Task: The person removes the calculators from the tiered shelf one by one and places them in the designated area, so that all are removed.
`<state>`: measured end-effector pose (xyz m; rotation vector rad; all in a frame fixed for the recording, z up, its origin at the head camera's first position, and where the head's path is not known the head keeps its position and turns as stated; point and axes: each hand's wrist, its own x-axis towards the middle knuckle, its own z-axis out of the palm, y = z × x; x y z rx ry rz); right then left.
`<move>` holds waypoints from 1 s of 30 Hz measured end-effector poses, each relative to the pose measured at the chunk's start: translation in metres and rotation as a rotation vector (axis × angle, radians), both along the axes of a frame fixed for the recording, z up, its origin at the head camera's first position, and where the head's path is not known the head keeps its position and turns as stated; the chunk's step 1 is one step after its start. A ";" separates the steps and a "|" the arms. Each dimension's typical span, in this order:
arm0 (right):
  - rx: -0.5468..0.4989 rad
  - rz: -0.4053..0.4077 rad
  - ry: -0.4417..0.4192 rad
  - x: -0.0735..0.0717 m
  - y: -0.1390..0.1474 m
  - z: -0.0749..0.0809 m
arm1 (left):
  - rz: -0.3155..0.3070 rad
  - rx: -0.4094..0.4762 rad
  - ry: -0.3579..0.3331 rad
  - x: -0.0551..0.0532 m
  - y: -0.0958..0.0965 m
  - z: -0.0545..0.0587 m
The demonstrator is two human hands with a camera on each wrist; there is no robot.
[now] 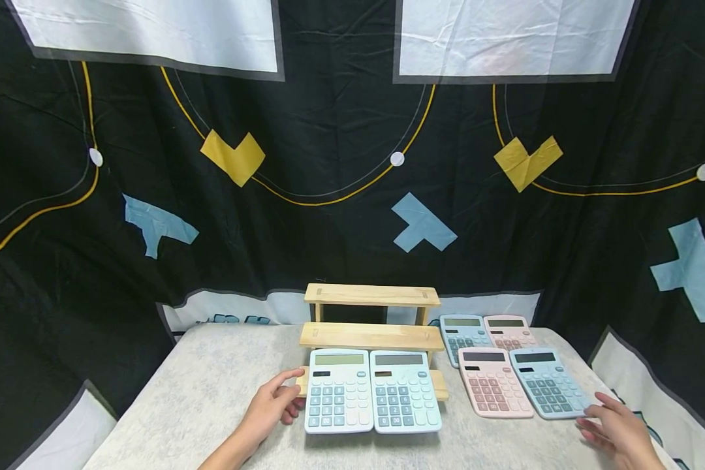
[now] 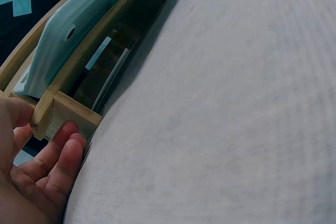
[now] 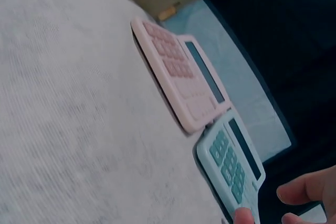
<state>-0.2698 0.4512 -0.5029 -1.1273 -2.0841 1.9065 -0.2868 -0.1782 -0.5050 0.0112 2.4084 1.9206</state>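
A three-tier wooden stand [image 1: 371, 335] stands in the middle of the table. Two light blue calculators [image 1: 339, 412] lean side by side on its lowest tier, screens up. My left hand [image 1: 270, 406] holds the left end of that tier. In the left wrist view, its thumb and curled fingers are around the end of the wooden board [image 2: 50, 103]. My right hand [image 1: 617, 427] is at the lower right corner of another blue calculator [image 1: 549, 384], fingers spread loosely and fingertips right at its edge. A pink calculator [image 1: 495, 383] lies against that one's left side.
Behind the front pair on the right lie a second blue calculator [image 1: 464, 336] and a second pink calculator [image 1: 508, 333]. A pale mottled cloth covers the table [image 1: 194, 385]. A black curtain [image 1: 329, 241] with coloured tape hangs behind.
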 end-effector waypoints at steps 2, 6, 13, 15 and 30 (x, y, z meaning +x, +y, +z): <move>-0.017 0.004 -0.018 -0.003 0.005 -0.003 | -0.001 -0.001 0.000 0.000 0.000 0.000; -0.041 0.035 -0.063 -0.009 0.015 -0.008 | -0.001 0.002 -0.001 0.000 0.001 0.000; 0.009 0.081 -0.065 -0.014 0.019 -0.012 | 0.002 0.003 -0.006 0.000 0.002 0.000; 0.026 0.093 -0.063 -0.015 0.017 -0.012 | 0.004 -0.001 -0.007 -0.001 0.002 0.000; 0.038 0.098 -0.053 -0.010 0.006 -0.009 | -0.004 0.002 -0.010 -0.002 0.001 -0.001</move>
